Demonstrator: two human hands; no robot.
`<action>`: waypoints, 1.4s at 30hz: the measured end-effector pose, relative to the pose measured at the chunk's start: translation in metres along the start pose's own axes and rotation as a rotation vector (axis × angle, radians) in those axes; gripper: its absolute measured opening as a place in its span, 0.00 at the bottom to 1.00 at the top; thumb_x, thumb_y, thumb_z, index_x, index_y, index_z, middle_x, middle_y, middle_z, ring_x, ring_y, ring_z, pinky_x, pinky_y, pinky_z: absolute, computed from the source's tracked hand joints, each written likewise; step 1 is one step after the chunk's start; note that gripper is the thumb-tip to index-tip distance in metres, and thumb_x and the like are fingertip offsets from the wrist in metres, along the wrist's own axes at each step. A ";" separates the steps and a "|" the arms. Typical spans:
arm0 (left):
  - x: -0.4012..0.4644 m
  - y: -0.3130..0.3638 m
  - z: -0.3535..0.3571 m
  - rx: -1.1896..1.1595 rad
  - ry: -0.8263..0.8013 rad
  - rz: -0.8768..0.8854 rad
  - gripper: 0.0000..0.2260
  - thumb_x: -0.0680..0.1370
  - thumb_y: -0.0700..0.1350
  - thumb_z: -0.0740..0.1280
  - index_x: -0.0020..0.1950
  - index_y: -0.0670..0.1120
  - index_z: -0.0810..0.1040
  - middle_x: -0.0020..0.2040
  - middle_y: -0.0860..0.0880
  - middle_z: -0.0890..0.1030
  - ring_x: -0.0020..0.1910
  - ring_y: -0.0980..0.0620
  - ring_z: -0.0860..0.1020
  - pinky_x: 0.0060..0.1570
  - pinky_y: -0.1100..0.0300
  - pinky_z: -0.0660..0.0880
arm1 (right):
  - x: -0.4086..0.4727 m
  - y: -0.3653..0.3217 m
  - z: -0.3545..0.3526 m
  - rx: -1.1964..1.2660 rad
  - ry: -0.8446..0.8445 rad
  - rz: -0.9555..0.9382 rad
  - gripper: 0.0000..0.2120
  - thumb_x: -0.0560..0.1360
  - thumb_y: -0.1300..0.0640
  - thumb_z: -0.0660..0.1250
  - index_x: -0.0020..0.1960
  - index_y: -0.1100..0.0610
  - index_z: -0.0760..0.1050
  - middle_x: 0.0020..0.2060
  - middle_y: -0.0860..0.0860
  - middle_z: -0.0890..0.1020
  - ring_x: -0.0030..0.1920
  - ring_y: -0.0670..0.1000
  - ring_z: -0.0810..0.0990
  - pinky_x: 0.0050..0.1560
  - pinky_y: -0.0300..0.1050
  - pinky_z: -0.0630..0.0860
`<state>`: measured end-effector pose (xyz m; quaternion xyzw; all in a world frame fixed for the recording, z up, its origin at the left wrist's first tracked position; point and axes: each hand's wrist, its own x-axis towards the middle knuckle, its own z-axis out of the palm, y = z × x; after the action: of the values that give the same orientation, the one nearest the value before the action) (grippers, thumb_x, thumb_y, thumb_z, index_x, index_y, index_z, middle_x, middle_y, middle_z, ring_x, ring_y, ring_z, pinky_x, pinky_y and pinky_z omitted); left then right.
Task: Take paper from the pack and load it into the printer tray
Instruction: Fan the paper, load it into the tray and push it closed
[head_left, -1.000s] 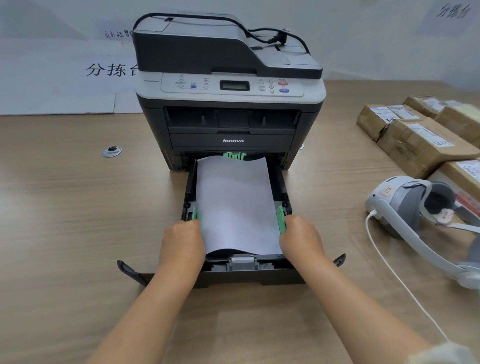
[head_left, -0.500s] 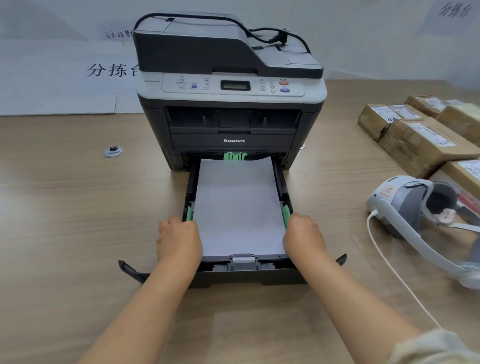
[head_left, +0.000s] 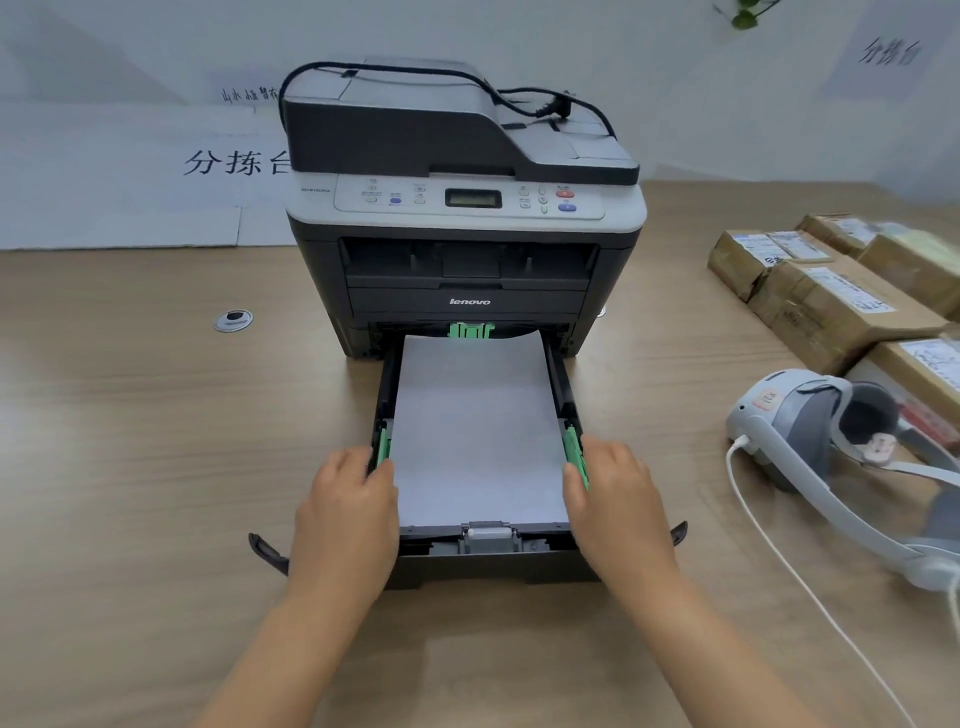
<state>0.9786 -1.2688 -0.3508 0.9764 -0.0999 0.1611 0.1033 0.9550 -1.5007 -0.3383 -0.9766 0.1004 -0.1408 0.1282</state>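
Our left hand (head_left: 348, 499) and right hand (head_left: 615, 493) sit at the near corners of the paper (head_left: 478, 431), one on each side, fingers curled inward against the green side guides (head_left: 383, 447) and the sheet edges; we cannot tell whether they pinch the guides or only press on them. The paper lies flat in the pulled-out tray (head_left: 493, 558), its far edge reaching the green rear guide (head_left: 470, 331) at the mouth of the printer (head_left: 467, 249).

We see a few risks from here. If we squeeze the guides too hard, the stack may bow upward and later misfeed. If we leave them loose, the sheets could skew. Should the near edge ride over the tray's front stop, the tray might jam on closing.

Further out on the desk (head_left: 130, 467), the tray holds only this paper. To the right lie a headset (head_left: 810, 431) with its white cable (head_left: 779, 561) and several taped cardboard parcels (head_left: 831, 306), all closed, contents unseen.
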 end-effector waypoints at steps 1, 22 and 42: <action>-0.013 0.000 0.000 -0.009 0.058 0.023 0.10 0.73 0.38 0.62 0.49 0.38 0.82 0.50 0.40 0.82 0.51 0.37 0.79 0.43 0.47 0.80 | -0.016 0.001 0.000 0.037 0.098 -0.042 0.19 0.77 0.53 0.57 0.60 0.63 0.75 0.50 0.57 0.80 0.50 0.59 0.78 0.46 0.50 0.75; -0.087 -0.005 0.060 0.179 0.148 0.089 0.33 0.79 0.59 0.44 0.77 0.39 0.45 0.79 0.42 0.44 0.78 0.44 0.44 0.71 0.41 0.52 | -0.100 0.009 0.071 -0.137 0.179 -0.035 0.31 0.79 0.42 0.42 0.77 0.56 0.45 0.78 0.50 0.45 0.78 0.50 0.44 0.72 0.59 0.51; 0.037 -0.008 0.097 0.056 0.061 0.018 0.31 0.79 0.57 0.38 0.77 0.40 0.42 0.79 0.44 0.41 0.78 0.47 0.41 0.71 0.40 0.50 | 0.031 0.004 0.100 -0.176 0.106 -0.036 0.31 0.79 0.42 0.36 0.77 0.57 0.42 0.78 0.51 0.41 0.78 0.50 0.39 0.71 0.59 0.44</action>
<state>1.0434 -1.2902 -0.4292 0.9726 -0.1010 0.1946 0.0776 1.0139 -1.4898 -0.4248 -0.9769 0.1012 -0.1852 0.0340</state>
